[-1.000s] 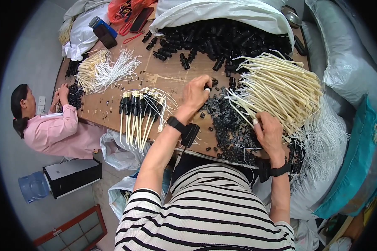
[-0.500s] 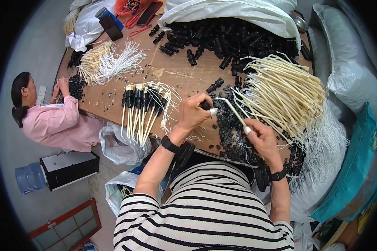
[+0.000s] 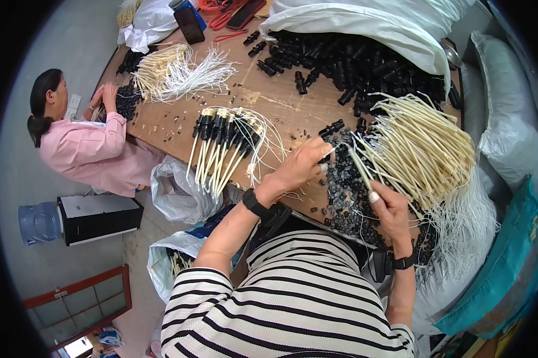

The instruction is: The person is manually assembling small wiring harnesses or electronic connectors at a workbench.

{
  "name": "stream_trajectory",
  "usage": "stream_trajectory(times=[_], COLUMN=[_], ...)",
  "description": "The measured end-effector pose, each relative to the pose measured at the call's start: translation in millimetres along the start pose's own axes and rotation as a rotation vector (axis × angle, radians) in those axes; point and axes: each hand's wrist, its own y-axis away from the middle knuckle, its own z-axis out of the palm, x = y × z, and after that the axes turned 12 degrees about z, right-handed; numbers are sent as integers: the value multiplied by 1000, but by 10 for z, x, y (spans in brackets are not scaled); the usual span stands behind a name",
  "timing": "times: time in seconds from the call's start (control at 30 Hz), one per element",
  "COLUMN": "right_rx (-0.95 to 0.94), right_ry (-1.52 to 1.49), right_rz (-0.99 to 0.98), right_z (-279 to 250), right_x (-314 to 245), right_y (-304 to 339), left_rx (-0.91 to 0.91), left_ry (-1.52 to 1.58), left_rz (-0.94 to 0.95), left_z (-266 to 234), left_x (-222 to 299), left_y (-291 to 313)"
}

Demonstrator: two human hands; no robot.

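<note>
My right hand [image 3: 392, 210] is closed round a thin cream tube [image 3: 359, 166] with a white tip, and a pale wrap sits on one finger. The tube slants up toward my left hand [image 3: 306, 163], whose fingers are pinched on a dark plastic fitting [image 3: 327, 159], mostly hidden by them. Below and between both hands lies a heap of small black plastic pieces [image 3: 346, 200]. A loose ribbed black connector [image 3: 331, 128] lies just beyond my left hand. To the right is a large bundle of cream tubes [image 3: 427, 152] with white cords trailing from it.
Finished-looking connectors with tubes [image 3: 221, 140] lie in a group at left. Beyond are a pile of black connectors [image 3: 340, 62] under a white sack [image 3: 364, 21], another cord bundle [image 3: 167, 71] and phones [image 3: 189, 25]. A person in pink [image 3: 96, 146] works at the left table edge.
My view has shifted, so the table sits lower and further right. My left hand has turned over the dark fitting, hiding more of it, and the tube's tip is now close to those fingers.
</note>
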Motion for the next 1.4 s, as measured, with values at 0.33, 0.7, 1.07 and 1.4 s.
stream_trajectory(times=[0.33, 0.7, 1.07, 1.4], right_rx=[-44, -99, 207, -186], right_ry=[340, 574, 690, -815], right_rz=[-180, -301, -151, -31], right_z=[61, 143, 105, -272], right_x=[-105, -79, 29, 4], right_y=[-17, -5, -133, -137], left_rx=[13, -80, -110, 44], left_ry=[-57, -113, -504, -390], left_rz=[39, 131, 255, -475], left_z=[104, 267, 257, 153], left_x=[28, 36, 497, 89], left_y=[48, 117, -21, 295])
